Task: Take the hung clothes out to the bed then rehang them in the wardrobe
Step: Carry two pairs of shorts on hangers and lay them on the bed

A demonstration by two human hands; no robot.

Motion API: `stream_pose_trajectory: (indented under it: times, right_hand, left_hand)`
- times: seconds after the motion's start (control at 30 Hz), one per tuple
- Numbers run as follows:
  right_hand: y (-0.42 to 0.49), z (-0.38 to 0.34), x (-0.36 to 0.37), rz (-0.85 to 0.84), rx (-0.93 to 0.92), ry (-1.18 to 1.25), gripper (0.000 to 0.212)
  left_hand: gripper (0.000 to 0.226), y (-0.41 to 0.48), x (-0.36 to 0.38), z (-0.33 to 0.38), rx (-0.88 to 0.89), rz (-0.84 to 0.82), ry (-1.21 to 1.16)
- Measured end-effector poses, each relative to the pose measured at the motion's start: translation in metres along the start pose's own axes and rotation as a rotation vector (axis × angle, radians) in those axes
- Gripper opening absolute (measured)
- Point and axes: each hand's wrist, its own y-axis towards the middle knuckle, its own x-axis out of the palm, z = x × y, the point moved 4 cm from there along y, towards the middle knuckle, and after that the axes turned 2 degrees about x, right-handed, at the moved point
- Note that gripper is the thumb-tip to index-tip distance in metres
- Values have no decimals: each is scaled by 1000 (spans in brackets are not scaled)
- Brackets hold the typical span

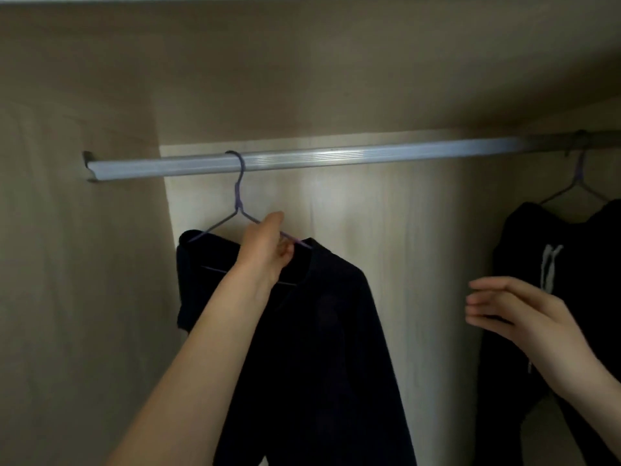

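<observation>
Hanging from the silver rail [336,154] near its left end, a purple wire hanger [239,196] is seen inside the wardrobe [84,264], with its hook over the rail. A dark top [322,331] is carried on this hanger and falls down in front of the pale back wall [403,213]. The sloping right side of the hanger is gripped by the left hand [268,250], with the fingers curled round the thin wire. The right hand [524,314] is held up in the air, open, with the fingers straight and nothing in it; it is blurred. Just beside it, a second dark top [588,264] with white strings [548,267] is hung on another hanger [578,183] at the far right of the rail
</observation>
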Motion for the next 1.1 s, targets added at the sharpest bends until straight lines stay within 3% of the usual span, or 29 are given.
stream_pose_trajectory:
  times: [0.07,0.17,0.33,0.43,0.6,0.7,0.83,0.97,1.1]
  right_hand:
    - [10,-6,-3,28,9,0,23]
    - [26,-21,-14,104,-12,-7,21]
    - [49,-60,-38,188,-136,-1,21]
    - [70,-79,-57,348,-219,-2,19]
    - [122,-98,-86,684,-332,-530,23]
    - [158,-97,-103,746,-242,-821,24]
    - [187,-81,-126,735,53,-1020,17]
    - [202,-80,-134,608,198,-981,16]
    - [211,-78,-127,557,220,-849,26]
  left_hand:
    - [26,9,8,-3,51,-3,59]
    - [36,20,26,-13,91,-63,-93]
    - [38,18,62,-24,106,-139,-220]
    - [39,13,91,-39,47,-209,-286]
    - [41,5,134,-65,37,-348,-244]
    - [43,7,147,-76,18,-424,-206]
    - [46,10,146,-76,-32,-475,-176]
    - [34,6,130,-66,-5,-449,-48]
    - [28,13,107,-55,33,-384,16]
